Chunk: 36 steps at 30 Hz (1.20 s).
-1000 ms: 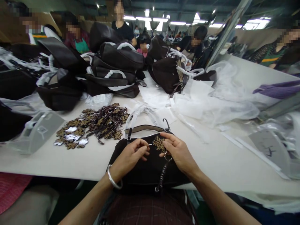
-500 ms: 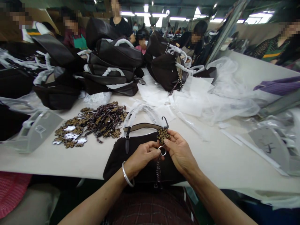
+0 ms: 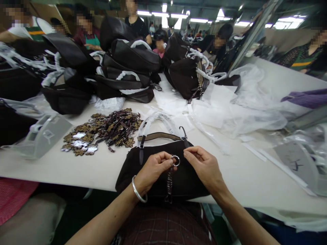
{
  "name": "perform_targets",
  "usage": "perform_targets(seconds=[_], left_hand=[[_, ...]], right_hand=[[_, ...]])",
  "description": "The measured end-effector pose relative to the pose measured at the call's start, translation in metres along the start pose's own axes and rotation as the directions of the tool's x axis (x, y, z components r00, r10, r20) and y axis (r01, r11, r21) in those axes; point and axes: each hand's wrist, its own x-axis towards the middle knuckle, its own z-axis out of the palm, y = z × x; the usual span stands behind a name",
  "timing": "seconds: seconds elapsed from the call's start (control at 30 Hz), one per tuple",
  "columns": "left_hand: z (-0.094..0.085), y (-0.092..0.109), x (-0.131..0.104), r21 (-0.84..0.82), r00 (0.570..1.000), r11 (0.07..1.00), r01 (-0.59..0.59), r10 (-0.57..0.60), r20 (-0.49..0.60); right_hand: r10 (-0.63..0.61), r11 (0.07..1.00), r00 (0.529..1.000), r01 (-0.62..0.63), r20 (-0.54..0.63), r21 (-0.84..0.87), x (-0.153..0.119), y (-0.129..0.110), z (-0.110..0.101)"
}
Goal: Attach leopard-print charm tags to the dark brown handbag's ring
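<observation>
Between the fingertips of my left hand (image 3: 155,170) is the silver ring (image 3: 176,161) of a keychain. Its dark braided strap (image 3: 169,182) hangs down over the front of a black handbag (image 3: 153,182). My right hand (image 3: 204,165) is closed, fingers bent towards the thumb, just below the bag's right strap tab (image 3: 185,140); whether anything is in the pinch is hidden. The bag lies at the table's front edge, its wrapped white handles (image 3: 159,117) pointing away from me. Left of it is a pile of keychains with leopard-print flower charms (image 3: 98,131).
Black handbags (image 3: 135,56) are stacked along the back. Loose white sheets and clear plastic (image 3: 219,110) lie behind the bag to the right. Grey plastic holders (image 3: 47,136) stand at both sides, and a purple cloth (image 3: 306,97) lies far right. Several people work beyond the table.
The leopard-print charm that was in my right hand's fingers no longer shows. My right hand has moved away to the right from my left hand, which still grips the ring.
</observation>
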Motion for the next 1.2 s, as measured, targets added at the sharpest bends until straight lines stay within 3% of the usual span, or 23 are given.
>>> perform_targets(seconds=[0.1, 0.17, 0.27, 0.4, 0.47, 0.53, 0.63, 0.73, 0.83, 1.0, 1.1, 1.2], left_hand=[[-0.001, 0.002, -0.001, 0.129, 0.999, 0.990, -0.048, 0.050, -0.011], [-0.002, 0.009, -0.003, 0.277, 0.995, 0.955, -0.104, 0.101, 0.025], [-0.004, 0.024, -0.009, 0.501, 0.978, 0.839, -0.210, 0.188, 0.095], [-0.008, 0.045, -0.020, 0.765, 0.949, 0.598, -0.240, 0.310, 0.055], [-0.011, 0.050, -0.023, 0.803, 0.932, 0.553, -0.223, 0.363, 0.009], [-0.014, 0.050, -0.023, 0.736, 0.925, 0.639, -0.225, 0.377, -0.043], [-0.018, 0.044, -0.018, 0.457, 0.951, 0.862, -0.217, 0.292, -0.099], [-0.019, 0.035, -0.013, 0.104, 0.983, 0.983, -0.153, 0.162, -0.090], [-0.016, 0.027, -0.008, -0.134, 0.998, 0.989, -0.069, 0.067, -0.015], [-0.012, 0.019, 0.000, -0.334, 0.987, 0.937, 0.102, -0.053, 0.152], [-0.006, 0.016, 0.004, -0.395, 0.971, 0.904, 0.161, -0.074, 0.227], [0.002, 0.013, 0.003, -0.375, 0.976, 0.917, 0.132, -0.053, 0.213]], right_hand=[[-0.129, 0.990, 0.985, 0.134, 0.111, -0.039, 0.000, -0.010, -0.005], [-0.228, 0.968, 0.943, 0.247, 0.241, -0.049, 0.004, -0.016, -0.006], [-0.255, 0.959, 0.877, 0.284, 0.407, -0.013, 0.011, -0.021, -0.003], [-0.243, 0.952, 0.876, 0.298, 0.417, -0.071, 0.008, -0.019, 0.007], [-0.251, 0.946, 0.892, 0.309, 0.375, -0.101, 0.001, -0.017, 0.013], [-0.267, 0.942, 0.893, 0.322, 0.361, -0.100, -0.007, -0.016, 0.017], [-0.256, 0.948, 0.895, 0.306, 0.365, -0.086, -0.013, -0.018, 0.017], [-0.191, 0.976, 0.953, 0.209, 0.235, -0.055, -0.009, -0.021, 0.011], [-0.194, 0.980, 0.960, 0.199, 0.202, -0.002, 0.003, -0.024, 0.006], [-0.225, 0.974, 0.885, 0.219, 0.407, 0.062, 0.016, -0.028, 0.006], [-0.164, 0.984, 0.893, 0.115, 0.418, 0.140, 0.018, -0.029, 0.007], [-0.088, 0.986, 0.922, 0.027, 0.378, 0.165, 0.017, -0.029, 0.007]])
